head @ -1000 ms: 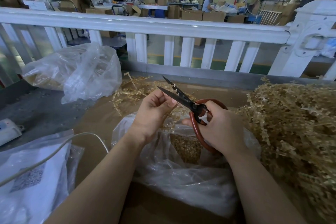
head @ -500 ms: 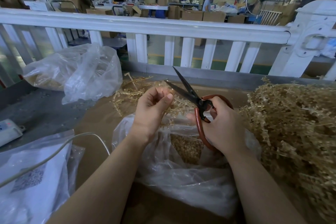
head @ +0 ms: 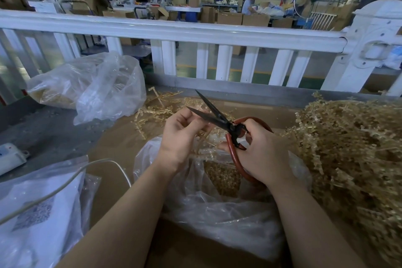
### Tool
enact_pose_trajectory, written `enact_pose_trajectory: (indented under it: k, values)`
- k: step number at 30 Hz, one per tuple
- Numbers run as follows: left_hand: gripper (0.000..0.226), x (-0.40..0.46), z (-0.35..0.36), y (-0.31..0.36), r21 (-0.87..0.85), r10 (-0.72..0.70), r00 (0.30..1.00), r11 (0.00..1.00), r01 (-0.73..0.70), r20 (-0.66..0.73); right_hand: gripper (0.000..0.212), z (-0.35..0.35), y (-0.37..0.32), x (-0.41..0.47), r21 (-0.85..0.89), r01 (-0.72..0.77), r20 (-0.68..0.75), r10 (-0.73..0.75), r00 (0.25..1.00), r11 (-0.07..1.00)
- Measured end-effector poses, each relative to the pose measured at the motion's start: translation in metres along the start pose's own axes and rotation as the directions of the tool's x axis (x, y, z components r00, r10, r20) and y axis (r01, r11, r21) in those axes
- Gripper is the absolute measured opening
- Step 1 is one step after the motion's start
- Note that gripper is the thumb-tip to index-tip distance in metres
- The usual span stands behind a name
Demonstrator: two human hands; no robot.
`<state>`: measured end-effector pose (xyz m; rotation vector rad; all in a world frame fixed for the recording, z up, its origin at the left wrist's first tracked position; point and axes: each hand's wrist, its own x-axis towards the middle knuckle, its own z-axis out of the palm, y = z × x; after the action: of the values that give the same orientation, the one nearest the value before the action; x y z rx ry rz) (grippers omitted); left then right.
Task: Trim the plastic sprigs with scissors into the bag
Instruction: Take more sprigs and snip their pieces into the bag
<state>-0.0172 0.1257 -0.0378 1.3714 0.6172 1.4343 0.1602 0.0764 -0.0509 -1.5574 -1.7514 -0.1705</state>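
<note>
Head view: left hand (head: 180,135) pinches light, springy tan plastic sprig (head: 203,135) near its stem; right hand (head: 264,154) grips red-handled black scissors (head: 219,118), blades parted.

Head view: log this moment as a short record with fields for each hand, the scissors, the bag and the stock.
left hand: the left hand pinches a plastic sprig over the bag
right hand: the right hand grips the red-handled scissors
scissors: blades apart, the tips pointing away from the person
bag: the clear plastic bag lies open under both hands, with tan trimmed pieces inside
stock: untrimmed sprig pile on the right
other bag: filled clear bag at far left
</note>
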Motion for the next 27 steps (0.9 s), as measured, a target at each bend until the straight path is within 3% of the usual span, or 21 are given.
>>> enact_pose_trajectory:
  k: [7,16,19,22,27]
  values:
    - [0.037,0.0,-0.0019,0.0011,-0.013,-0.003,0.998,1.0,0.004,0.061,0.067,0.001,0.0027,0.0005,0.026,0.016,0.019,-0.017,1.0,1.0]
    - [0.025,0.0008,-0.0044,0.0,0.005,-0.033,0.997,0.999,0.033,0.073,0.082,0.0015,0.0024,-0.0007,0.018,-0.023,-0.015,0.023,1.0,1.0]
    - [0.032,0.0012,-0.005,-0.0009,-0.01,-0.04,0.997,0.999,0.041,0.072,0.075,0.0013,0.0026,-0.0011,0.017,-0.014,-0.029,0.014,0.999,1.0]
    - [0.031,0.0016,-0.0052,-0.0012,-0.001,-0.054,0.996,0.999,0.054,0.064,0.082,0.001,0.0023,-0.0007,0.015,-0.012,-0.008,0.012,1.0,1.0]
    - [0.023,0.0021,-0.006,-0.0027,0.018,-0.064,0.996,0.998,0.063,0.058,0.051,0.0011,0.0039,-0.0018,-0.03,-0.019,0.0,0.019,1.0,0.999]
